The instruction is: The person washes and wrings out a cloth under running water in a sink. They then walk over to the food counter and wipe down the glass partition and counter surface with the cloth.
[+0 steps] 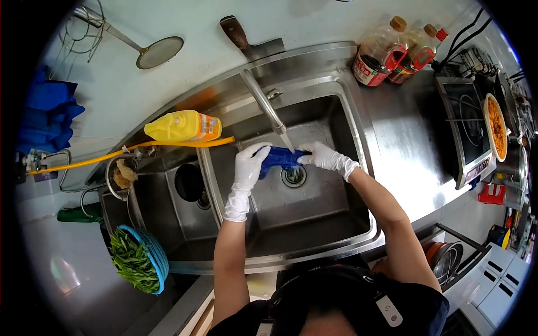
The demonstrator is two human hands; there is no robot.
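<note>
A dark blue cloth [278,158] stretches between my hands beneath the running faucet [263,101]. My left hand [250,163], in a white glove, is closed on the cloth's left end. On its right end, my right hand [324,157], gloved in white too, pinches the fabric. Water falls from the spout onto the cloth, and the sink drain [293,177] lies just below it. Both hands are over the right basin of the steel sink [314,224].
Left of the faucet lie a yellow jug [176,126] and a yellow hose [112,154]. A blue basket [158,260] of green vegetables stands at the lower left. Sauce bottles [378,53] and an induction cooker [468,123] are on the right counter. A cleaver [249,42] rests behind the sink.
</note>
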